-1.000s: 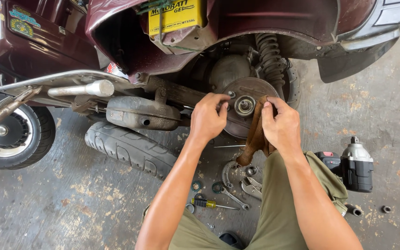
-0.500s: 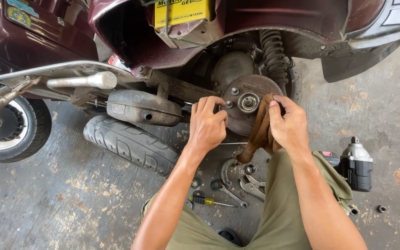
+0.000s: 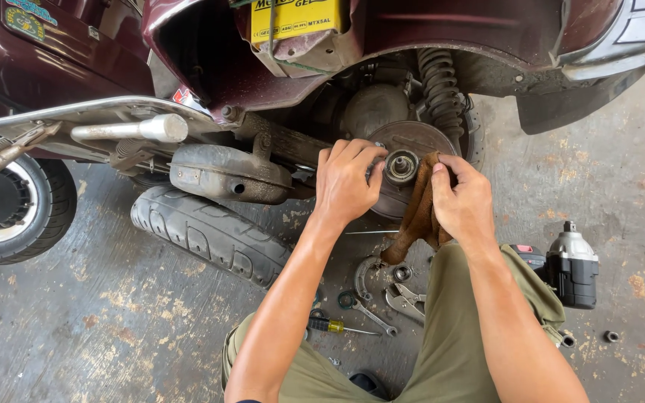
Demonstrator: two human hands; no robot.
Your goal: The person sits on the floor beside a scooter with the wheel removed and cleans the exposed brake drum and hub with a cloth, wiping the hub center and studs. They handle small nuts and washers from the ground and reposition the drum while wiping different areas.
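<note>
— Starting at the fingertips: what are they on?

— The left hand (image 3: pixel 346 179) has its fingers curled against the left edge of the hub (image 3: pixel 402 166), the round metal bearing part at the middle of the brake plate (image 3: pixel 419 142). The fingers are bent and pressing, but I cannot tell whether they close round anything.

— And the other one?

— The right hand (image 3: pixel 463 200) is closed on a brown rag (image 3: pixel 416 216), pinching it against the right side of the hub. The rag hangs down below the plate.

— Where does the hub sit?

— At the rear of a maroon scooter (image 3: pixel 382 30), just under the coil spring (image 3: pixel 438 86) and right of the rusty muffler (image 3: pixel 225 173).

— What lies around?

— A loose tyre (image 3: pixel 207 235) lies on the concrete floor (image 3: pixel 76 321) below the muffler. Between the forearms, on the floor, are a wrench (image 3: pixel 367 312), pliers (image 3: pixel 406 300) and a yellow-handled screwdriver (image 3: pixel 337 325). A cordless impact driver (image 3: pixel 572 265) stands to the right, just beside the person's knee in olive trousers (image 3: pixel 449 351). A small socket (image 3: pixel 611 336) sits further right. At the far left, the front wheel (image 3: pixel 9 205) is still fitted.
</note>
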